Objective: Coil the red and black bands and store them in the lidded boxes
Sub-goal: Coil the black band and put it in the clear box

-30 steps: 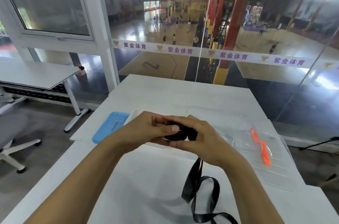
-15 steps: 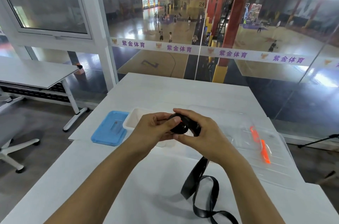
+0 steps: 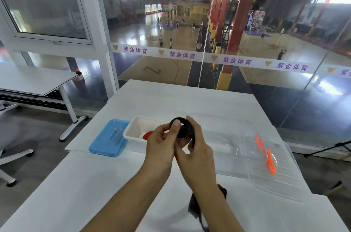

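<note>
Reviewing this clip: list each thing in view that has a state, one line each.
Black band: partly coiled, tail loose below the wrists.
Left hand: pinches the coil.
Right hand: grips the coil.
White box: open, red band inside.
Blue lid: off, beside the box.
Clear box with orange clips: lid state unclear.

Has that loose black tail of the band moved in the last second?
Yes. The band's tail has been drawn up and toward the person; against the clear lid, far less of it lies on the table now, as the hands wind it in.
</note>
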{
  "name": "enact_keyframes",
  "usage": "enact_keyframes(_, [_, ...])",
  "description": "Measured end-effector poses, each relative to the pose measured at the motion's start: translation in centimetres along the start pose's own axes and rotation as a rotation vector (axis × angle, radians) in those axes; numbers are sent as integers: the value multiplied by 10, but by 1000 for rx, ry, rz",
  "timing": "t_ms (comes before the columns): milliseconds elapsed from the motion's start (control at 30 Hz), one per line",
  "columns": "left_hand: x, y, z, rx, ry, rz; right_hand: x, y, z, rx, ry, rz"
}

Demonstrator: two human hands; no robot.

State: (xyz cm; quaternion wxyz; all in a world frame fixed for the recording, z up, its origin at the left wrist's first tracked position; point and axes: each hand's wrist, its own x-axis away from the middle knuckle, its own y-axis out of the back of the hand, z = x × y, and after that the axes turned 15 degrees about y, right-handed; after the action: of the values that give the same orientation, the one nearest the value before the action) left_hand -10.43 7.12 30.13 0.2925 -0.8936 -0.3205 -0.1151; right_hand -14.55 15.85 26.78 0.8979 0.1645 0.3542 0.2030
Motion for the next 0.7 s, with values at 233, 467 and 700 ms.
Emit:
enact_keyframes(233, [3,13,-8,-104,122,103,-9,23,-16,19,8,188])
enact_keyframes(467, [3,32,-64,-711,228,394,-28,59,-10,75,181,559])
enact_keyframes(700, [3,31,-62,-849,34,297,-24,50,-14,78,190,489])
